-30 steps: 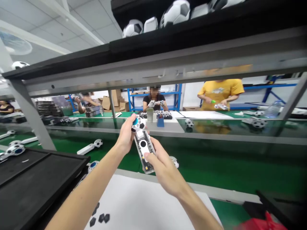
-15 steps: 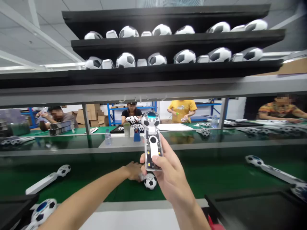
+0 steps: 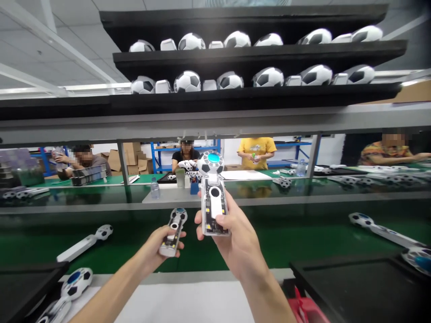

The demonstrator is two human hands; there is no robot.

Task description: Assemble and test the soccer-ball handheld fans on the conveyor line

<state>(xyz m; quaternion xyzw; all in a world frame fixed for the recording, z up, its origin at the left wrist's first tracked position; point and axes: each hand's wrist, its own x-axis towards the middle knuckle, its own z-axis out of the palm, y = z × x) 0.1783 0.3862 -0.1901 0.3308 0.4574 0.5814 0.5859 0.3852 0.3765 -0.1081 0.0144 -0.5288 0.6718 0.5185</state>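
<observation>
The right hand (image 3: 239,244) held a black-and-white, ball-topped plastic device (image 3: 213,192), the left hand (image 3: 155,244) a seemingly matching unit (image 3: 175,225), a holding step needing steadiness next.

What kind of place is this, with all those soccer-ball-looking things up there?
Probably a factory assembly workshop: a long, shiny green work surface runs across, stacked black trays hold rows of white-and-black football-patterned pieces, and a person in a yellow T-shirt is on the far side.

ceiling (image 3: 77,42): grey, panelled | back wall (image 3: 230,156): white | rack (image 3: 286,163): blue | crossbeam (image 3: 215,124): pale grey | worktop (image 3: 272,233): green
</observation>
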